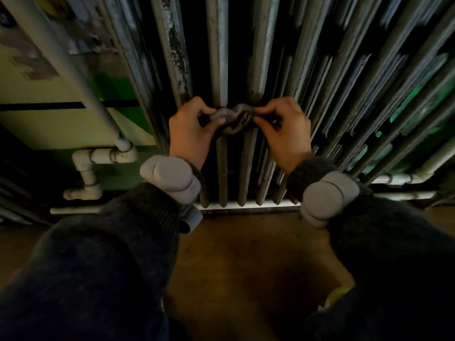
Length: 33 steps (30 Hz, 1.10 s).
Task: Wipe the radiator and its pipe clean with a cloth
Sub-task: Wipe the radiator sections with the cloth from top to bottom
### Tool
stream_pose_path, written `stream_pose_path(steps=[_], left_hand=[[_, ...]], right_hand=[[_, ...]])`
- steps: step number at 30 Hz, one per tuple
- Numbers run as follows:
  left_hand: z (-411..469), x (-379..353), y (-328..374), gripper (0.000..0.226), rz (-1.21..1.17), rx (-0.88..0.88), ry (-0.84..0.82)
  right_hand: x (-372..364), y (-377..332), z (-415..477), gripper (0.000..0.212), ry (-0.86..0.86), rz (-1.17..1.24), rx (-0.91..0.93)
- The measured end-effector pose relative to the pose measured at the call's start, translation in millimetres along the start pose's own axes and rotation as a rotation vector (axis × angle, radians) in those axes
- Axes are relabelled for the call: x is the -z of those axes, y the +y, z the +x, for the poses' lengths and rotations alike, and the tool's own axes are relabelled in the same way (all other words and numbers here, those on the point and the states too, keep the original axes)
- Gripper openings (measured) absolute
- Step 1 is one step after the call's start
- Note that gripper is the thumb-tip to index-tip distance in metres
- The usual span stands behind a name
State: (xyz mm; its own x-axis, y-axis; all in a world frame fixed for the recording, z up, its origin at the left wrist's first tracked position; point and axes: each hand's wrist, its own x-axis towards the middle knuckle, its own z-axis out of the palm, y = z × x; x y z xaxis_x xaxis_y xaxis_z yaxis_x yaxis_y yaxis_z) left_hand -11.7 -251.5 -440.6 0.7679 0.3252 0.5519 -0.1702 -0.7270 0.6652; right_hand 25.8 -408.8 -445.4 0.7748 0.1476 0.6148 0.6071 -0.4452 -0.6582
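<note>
A tall column radiator [220, 57] with worn grey paint fills the upper middle and right of the head view. A small dark grey cloth [234, 116] is stretched across two of its central columns. My left hand [189, 129] pinches the cloth's left end and my right hand [285, 131] pinches its right end, both held against the columns. A pale pipe [73, 70] runs down the wall to the left of the radiator and ends in white elbow fittings [103, 156] near the floor. Part of the cloth is hidden behind my fingers.
A second pale pipe [246, 205] runs horizontally under the radiator just above the brown floor [246, 254]. The wall on the left is green and yellow with peeling paint. Grey bands sit on both wrists over dark knitted sleeves.
</note>
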Motion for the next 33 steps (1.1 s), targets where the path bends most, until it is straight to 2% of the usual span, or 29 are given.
stream_pose_path(steps=[4,8,10,14,17,19,28,30,33], left_hand=[[-17,-15,-17,0.014,0.045,0.071,-0.136],[-37,-33,-41,0.016,0.149,0.225,-0.377],[-43,-39,-46,0.018,0.187,0.28,-0.447],[-42,-43,-47,0.019,0.209,0.319,-0.481],[-39,-39,-44,0.022,0.218,0.32,-0.479],[-34,-34,-38,0.022,0.194,0.304,-0.413],[-2,-1,5,0.023,-0.001,0.044,0.017],[-2,-1,2,0.023,0.009,0.047,-0.018],[-12,-9,-12,0.019,0.033,0.097,-0.159]], right_hand=[[-9,25,-18,0.008,-0.209,-0.092,-0.059],[-21,48,-35,0.012,-0.489,-0.19,-0.173],[-26,53,-40,0.012,-0.543,-0.222,-0.209],[-28,55,-40,0.014,-0.587,-0.24,-0.27],[-25,51,-38,0.015,-0.576,-0.234,-0.286],[-21,43,-33,0.015,-0.519,-0.227,-0.243],[6,7,-1,0.009,0.005,-0.068,0.075],[4,9,-3,0.008,0.0,-0.062,0.086],[-3,22,-15,0.009,-0.192,-0.097,0.009]])
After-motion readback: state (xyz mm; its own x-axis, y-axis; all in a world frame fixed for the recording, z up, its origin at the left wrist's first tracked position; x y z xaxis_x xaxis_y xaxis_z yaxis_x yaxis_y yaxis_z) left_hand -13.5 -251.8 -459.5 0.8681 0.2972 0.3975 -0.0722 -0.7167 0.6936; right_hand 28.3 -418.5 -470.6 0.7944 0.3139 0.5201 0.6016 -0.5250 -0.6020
